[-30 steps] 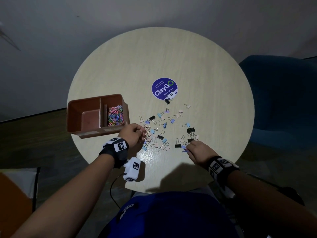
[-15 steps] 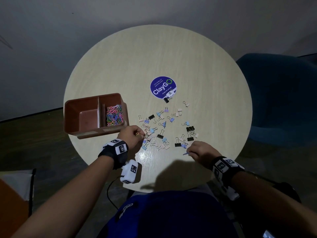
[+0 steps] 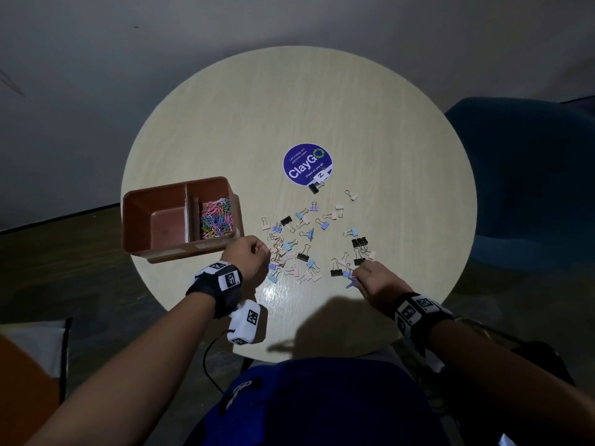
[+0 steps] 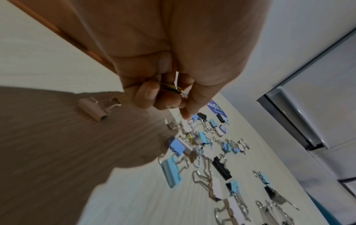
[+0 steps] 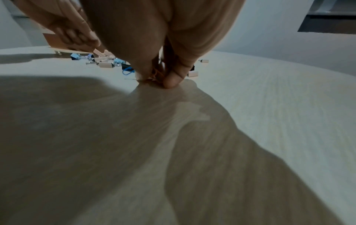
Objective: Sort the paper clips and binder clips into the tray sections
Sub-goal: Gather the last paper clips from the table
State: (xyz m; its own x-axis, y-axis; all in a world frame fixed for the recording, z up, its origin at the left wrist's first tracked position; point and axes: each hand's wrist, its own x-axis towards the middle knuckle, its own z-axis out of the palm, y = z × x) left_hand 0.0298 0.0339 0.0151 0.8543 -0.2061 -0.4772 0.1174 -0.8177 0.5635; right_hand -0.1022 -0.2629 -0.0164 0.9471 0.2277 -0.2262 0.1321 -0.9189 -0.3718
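My left hand (image 3: 249, 259) sits at the left edge of the scattered binder clips (image 3: 309, 243), just near of the tray (image 3: 151, 217), and its fingers (image 4: 146, 94) are curled tight around a small bunch of paper clips (image 4: 176, 89); thin coloured wires poke out between fingertips and thumb in the left wrist view. My right hand (image 3: 376, 280) is at the near right side of the same scatter, fingertips (image 5: 170, 80) pressed down onto the table (image 3: 402, 140) and pinching at an orange paper clip (image 5: 157, 75) lying flat there. A blue paper clip (image 5: 127, 71) lies on the table just left of those fingers. The two hands are well apart, with most of the binder clips spread between and beyond them: black, light blue, pink and lilac ones. The tray stands on the left side of the table, touching none of the loose clips; its right section holds a heap of coloured paper clips (image 3: 216, 218), and I can make out nothing lying in its left section (image 3: 161, 226). A round purple sticker (image 3: 307, 165) is on the table at the far side of the scatter, with one black binder clip (image 3: 315, 187) at its near edge.
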